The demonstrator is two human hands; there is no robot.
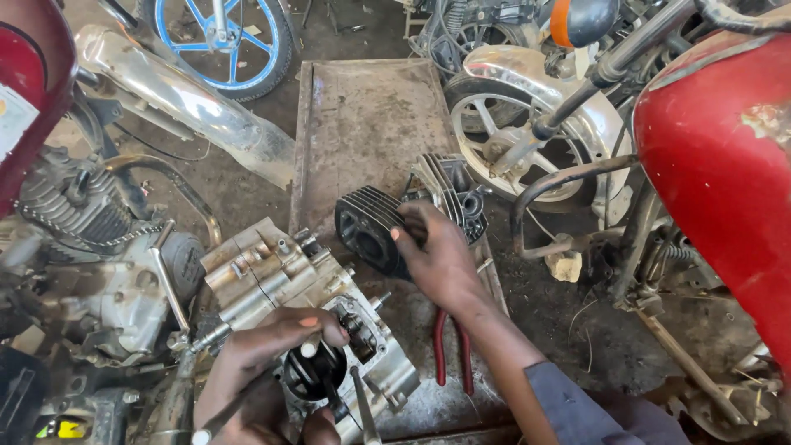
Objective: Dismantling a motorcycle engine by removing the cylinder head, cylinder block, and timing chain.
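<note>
Your right hand point(437, 255) is closed on the black finned cylinder point(368, 227), fingers over its top fins and thumb at its open bore, holding it tilted just above the metal tray point(362, 115). Your left hand point(272, 350) rests on the engine case point(329, 330), fingers curled around the piston point(317, 367) that stands in the case mouth; a thin metal tool point(227, 412) lies under the same hand, and whether you grip it cannot be told. The two hands are apart, the cylinder up and to the right of the piston.

The grey cylinder head point(453, 194) lies just behind the cylinder, touching or nearly touching it. Red-handled pliers point(449, 350) lie on the tray beside your right forearm. The studs point(381, 301) stand up from the case beside the piston.

Risks from this position:
- The cylinder is held by one hand at its fins. An oily grip could let it drop onto the tray or the studs and chip a fin.
- If the piston leans while unsupported, its skirt may strike the case mouth.
- Grit from the dirt floor point(560, 313) and the tray could enter the open case.
- The pliers sit close to your forearm and could be knocked off the tray.

Motorcycles stand close on both sides: a red tank point(725, 165) at right, a chrome exhaust pipe point(181, 95) at left.
</note>
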